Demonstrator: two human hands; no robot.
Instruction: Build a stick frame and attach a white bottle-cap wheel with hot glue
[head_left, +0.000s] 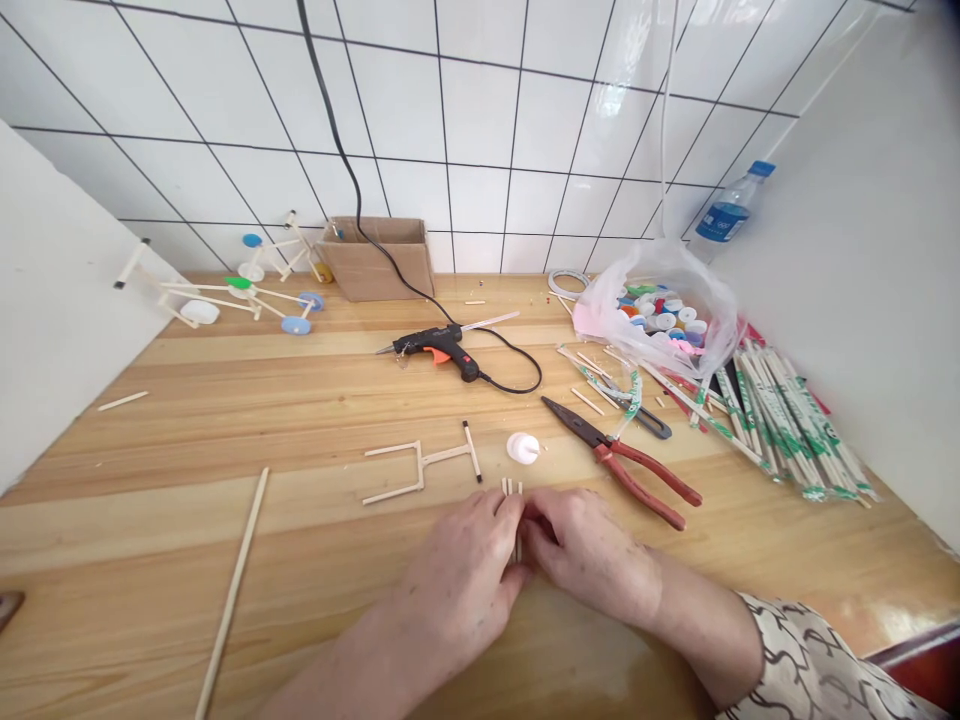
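Low over the front of the wooden table, my left hand (476, 545) and my right hand (592, 550) meet with fingers curled. Between them are a few short wooden sticks (512, 488), whose ends poke out above the fingers; both hands grip them. Just beyond lies a white round cap-like piece (523, 447). To its left rests a glued stick frame (420, 466) with two prongs and a crossbar with black ends. Pliers with red handles (622, 462) lie open to the right. The lower parts of the sticks are mostly hidden by my fingers.
A black glue gun (435, 346) lies mid-table, its cord running up the wall. Stick models with bottle-cap wheels (240, 290) stand back left beside a cardboard box (379, 262). Right are a bag of caps (660, 310), wrapped chopsticks (795, 420) and a bottle (731, 210). One long stick (232, 590) lies left.
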